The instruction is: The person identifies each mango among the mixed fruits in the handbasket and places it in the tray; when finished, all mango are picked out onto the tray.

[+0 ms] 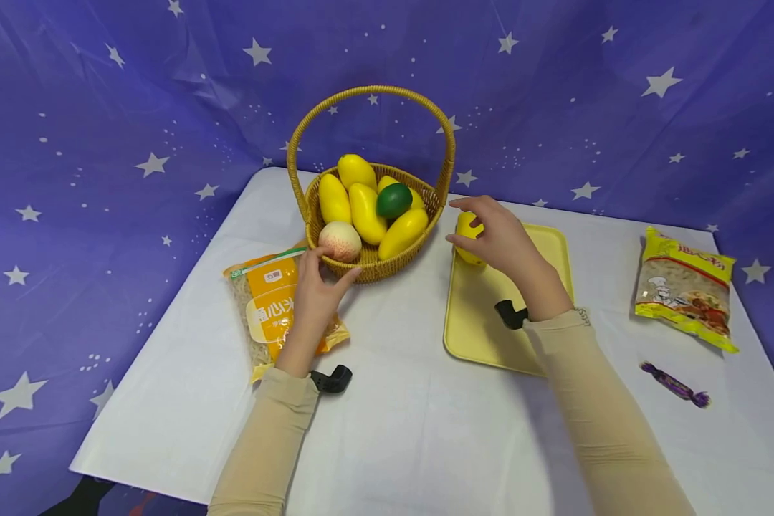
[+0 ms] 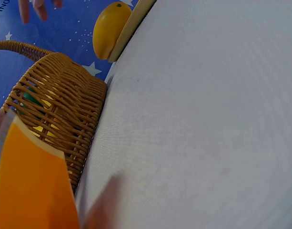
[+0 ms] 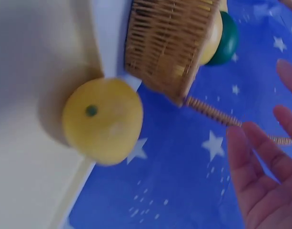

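Note:
My left hand (image 1: 317,297) is at the front-left rim of the wicker basket (image 1: 387,269), its fingers spread beside the peach (image 1: 340,241); whether they touch it I cannot tell. The basket holds several yellow mangoes (image 1: 367,213) and a green fruit (image 1: 394,201). Over the back-left corner of the yellow tray (image 1: 490,322), my right hand (image 1: 499,236) hangs with fingers apart above a yellow fruit (image 1: 469,233). In the right wrist view that fruit (image 3: 103,121) lies apart from my spread fingers (image 3: 274,162). The left wrist view shows an orange packet (image 2: 34,176) close up.
An orange noodle packet (image 1: 272,308) lies under my left forearm, against the basket's left side. On the right of the white table (image 1: 400,430) are a yellow packet (image 1: 686,287) and a purple wrapped candy (image 1: 675,385). The basket's tall handle (image 1: 370,89) arches above it.

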The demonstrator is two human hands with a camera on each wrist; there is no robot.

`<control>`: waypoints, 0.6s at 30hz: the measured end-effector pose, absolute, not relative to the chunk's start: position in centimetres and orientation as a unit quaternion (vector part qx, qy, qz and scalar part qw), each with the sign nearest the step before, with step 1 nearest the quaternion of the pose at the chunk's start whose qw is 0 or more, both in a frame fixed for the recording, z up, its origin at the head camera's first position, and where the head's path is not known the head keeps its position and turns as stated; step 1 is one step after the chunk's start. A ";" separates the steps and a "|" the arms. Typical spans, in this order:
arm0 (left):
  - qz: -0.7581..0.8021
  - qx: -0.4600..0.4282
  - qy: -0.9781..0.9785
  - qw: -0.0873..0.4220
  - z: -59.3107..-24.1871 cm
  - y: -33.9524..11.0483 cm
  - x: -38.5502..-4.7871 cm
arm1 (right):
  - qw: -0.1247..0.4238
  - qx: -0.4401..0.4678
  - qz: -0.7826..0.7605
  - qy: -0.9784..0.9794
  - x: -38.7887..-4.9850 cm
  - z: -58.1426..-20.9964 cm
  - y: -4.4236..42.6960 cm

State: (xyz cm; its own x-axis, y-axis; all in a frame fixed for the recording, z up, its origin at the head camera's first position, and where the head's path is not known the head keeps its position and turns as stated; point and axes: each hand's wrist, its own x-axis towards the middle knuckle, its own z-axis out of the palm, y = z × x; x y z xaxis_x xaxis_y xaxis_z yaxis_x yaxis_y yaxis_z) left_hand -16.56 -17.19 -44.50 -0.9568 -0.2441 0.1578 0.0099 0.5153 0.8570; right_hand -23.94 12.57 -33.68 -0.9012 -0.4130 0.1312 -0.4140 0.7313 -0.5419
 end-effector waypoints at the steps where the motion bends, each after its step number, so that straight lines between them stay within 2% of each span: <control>1: -0.487 0.069 -0.861 0.130 -44.5 -17.2 -16.6 | -0.009 0.234 0.282 -0.930 -24.2 -33.6 12.1; 10: -0.483 0.065 -0.863 0.134 -44.5 -17.3 -16.5 | -0.058 0.310 0.162 -0.935 -27.1 -32.9 8.4; 18: -0.482 0.066 -0.863 0.134 -44.6 -17.2 -16.6 | -0.097 0.339 0.094 -0.931 -28.9 -32.8 6.1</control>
